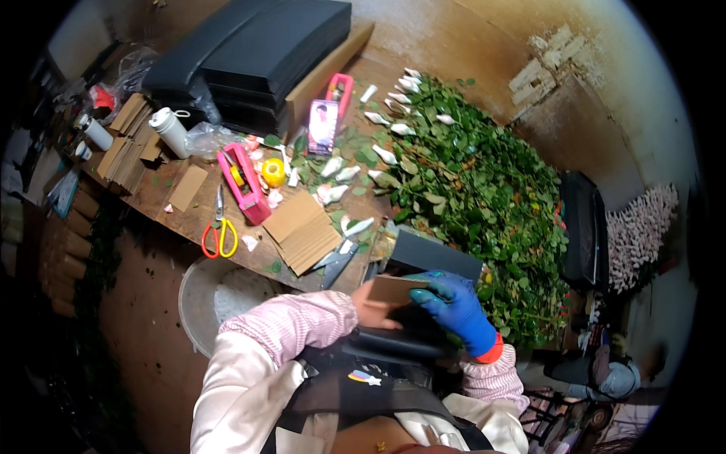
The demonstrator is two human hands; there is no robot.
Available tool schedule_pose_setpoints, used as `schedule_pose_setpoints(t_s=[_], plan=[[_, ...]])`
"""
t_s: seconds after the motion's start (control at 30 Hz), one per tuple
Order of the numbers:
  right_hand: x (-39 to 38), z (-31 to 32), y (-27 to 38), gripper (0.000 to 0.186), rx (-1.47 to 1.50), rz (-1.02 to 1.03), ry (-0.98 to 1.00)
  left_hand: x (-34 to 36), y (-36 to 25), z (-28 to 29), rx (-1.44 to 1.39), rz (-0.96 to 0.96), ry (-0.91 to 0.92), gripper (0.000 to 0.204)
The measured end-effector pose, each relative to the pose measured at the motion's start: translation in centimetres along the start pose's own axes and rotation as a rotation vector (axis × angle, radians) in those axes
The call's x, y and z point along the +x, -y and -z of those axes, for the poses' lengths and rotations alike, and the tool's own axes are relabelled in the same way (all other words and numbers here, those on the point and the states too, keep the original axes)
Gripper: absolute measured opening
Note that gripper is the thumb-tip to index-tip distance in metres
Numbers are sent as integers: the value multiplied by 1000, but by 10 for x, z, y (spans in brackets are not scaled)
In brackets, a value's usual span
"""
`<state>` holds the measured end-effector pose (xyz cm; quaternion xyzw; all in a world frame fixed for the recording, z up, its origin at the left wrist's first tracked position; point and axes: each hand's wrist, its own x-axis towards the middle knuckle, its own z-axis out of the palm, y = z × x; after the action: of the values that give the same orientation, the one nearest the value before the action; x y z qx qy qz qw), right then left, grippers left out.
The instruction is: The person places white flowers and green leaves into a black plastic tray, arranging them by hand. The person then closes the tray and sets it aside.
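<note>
My right hand, in a blue glove, is closed on a small brown cardboard piece at lower centre. My bare left hand grips the left part of that piece, its fingers partly hidden behind it. Below both is a black surface, and just behind them a dark box-like item. Farther back lie a stack of cardboard rectangles, red-and-yellow scissors, a pink tape dispenser and a phone with a lit screen.
Leafy stems with white-wrapped heads cover the table's right side. Black sheets are piled at the back. A white bucket stands below the table's front edge. Another person is at lower right.
</note>
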<state>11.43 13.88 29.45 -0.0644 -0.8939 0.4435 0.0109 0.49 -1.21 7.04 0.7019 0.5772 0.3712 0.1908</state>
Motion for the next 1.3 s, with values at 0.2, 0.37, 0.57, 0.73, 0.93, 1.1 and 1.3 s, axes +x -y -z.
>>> schedule_pose_setpoints(t_s=[0.2, 0.37, 0.57, 0.73, 0.93, 1.1, 1.3], plan=[[-55, -31, -100, 25, 563, -623, 123, 6, -9, 17, 347, -50, -13, 65], [-34, -52, -117, 29, 317, -663, 129, -16, -1, 55, 315, -20, 193, 73], [-40, -74, -135, 37, -202, -426, 58, -19, -39, 97, 228, 69, -253, 42], [-35, -70, -121, 35, -572, -215, -36, 4, -48, 72, 148, 56, -31, 14], [-44, 57, -48, 24, -105, -28, -335, 5, -57, 74, 177, 105, -20, 15], [14, 78, -239, 34, -870, -246, -576, 14, -62, 76, 160, 120, -11, 17], [35, 110, -277, 42, -854, -292, -300, 7, -65, 77, 159, 166, 16, 20]])
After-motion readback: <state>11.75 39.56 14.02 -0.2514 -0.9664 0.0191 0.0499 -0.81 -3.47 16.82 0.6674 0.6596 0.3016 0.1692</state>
